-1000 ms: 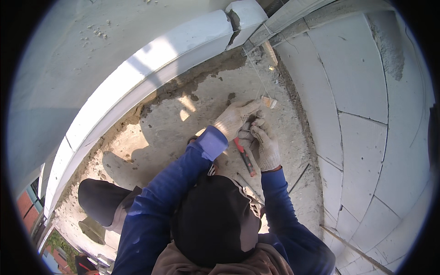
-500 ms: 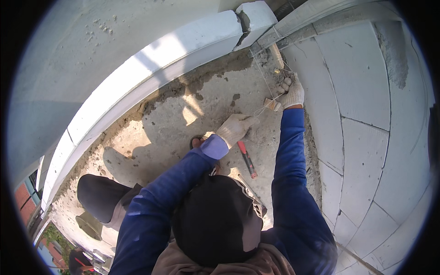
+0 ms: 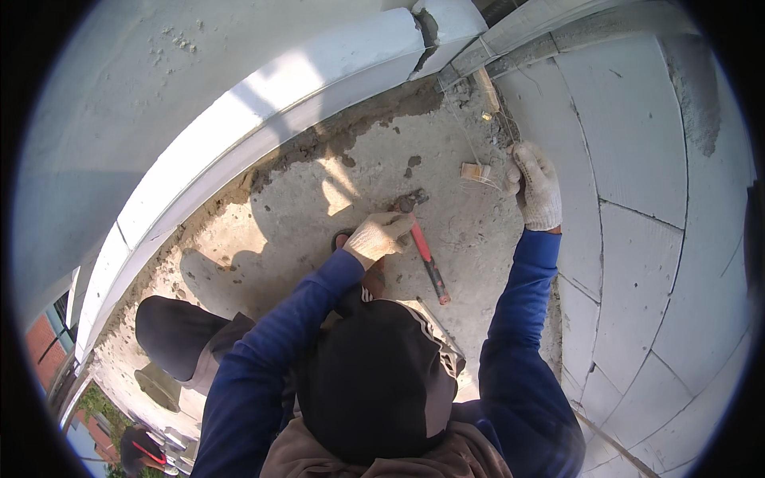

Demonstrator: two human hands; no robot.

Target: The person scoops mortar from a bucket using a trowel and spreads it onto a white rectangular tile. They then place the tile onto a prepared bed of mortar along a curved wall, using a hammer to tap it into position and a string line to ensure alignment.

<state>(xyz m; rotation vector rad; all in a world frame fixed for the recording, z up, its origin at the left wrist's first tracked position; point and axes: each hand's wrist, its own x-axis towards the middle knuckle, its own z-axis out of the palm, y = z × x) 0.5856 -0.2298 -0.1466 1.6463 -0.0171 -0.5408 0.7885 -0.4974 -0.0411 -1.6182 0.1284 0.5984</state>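
Note:
My right hand (image 3: 539, 187), in a white knit glove, is beside the block wall with its fingers curled around a thin string (image 3: 494, 185). The string runs to a small wooden block (image 3: 476, 171), which hangs or rests left of that hand; which, I cannot tell. My left hand (image 3: 379, 237), gloved too, is low over the concrete floor with fingers stretched toward a hammer (image 3: 429, 259). The hammer has a red and black handle, and its dark head lies just past my fingertips. Whether they touch it is unclear.
A pale block wall (image 3: 637, 183) rises on the right, and a low curved row of white blocks (image 3: 263, 103) borders the left and far side. A wooden stick (image 3: 486, 89) stands at the far corner. A dark bucket-like object (image 3: 158, 386) sits lower left.
My left hand has let go of the string and moved left and down beside the hammer, uncovering its head. My right hand has shifted right and slightly nearer, away from the wooden block.

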